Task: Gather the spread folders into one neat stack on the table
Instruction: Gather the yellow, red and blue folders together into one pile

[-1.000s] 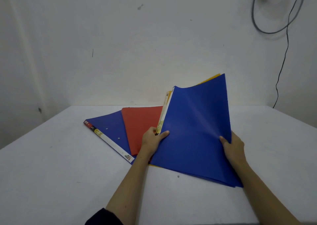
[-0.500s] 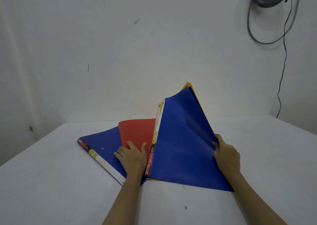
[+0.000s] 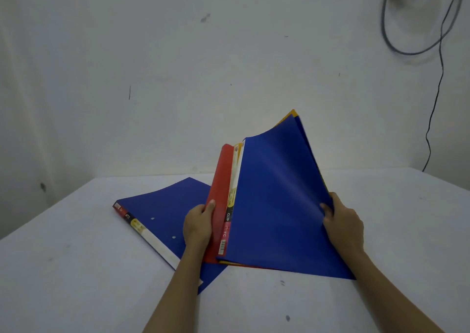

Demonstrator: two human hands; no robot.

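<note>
folders were the whole business: a bundle of thin plastic ones stood tilted on its lower edge near the middle of the white tabletop [image 3: 76,282], with a large blue plastic folder [image 3: 277,205] facing the person, a red plastic folder [image 3: 221,180] at its left side and a sliver of a yellow folder [image 3: 287,117] peeking out behind the top corner. the left hand [image 3: 197,227] had its grip clamped on the red folder's edge, thumb in front and fingers behind. the right hand [image 3: 342,222] was closed on the blue folder's right edge. one more flat blue folder with a white label strip [image 3: 165,205] lay on the tabletop just to the left, its corner tucked under the left forearm and not yet gathered.

to my eye the step in hand was squaring up the bundle. done well, it would mean loosening both grips a little, tapping the lower edge against the tabletop so the spines line up, then laying the bundle down onto the flat folder. these covers looked slick and floppy, so too loose a hold might let them fan out.
</note>
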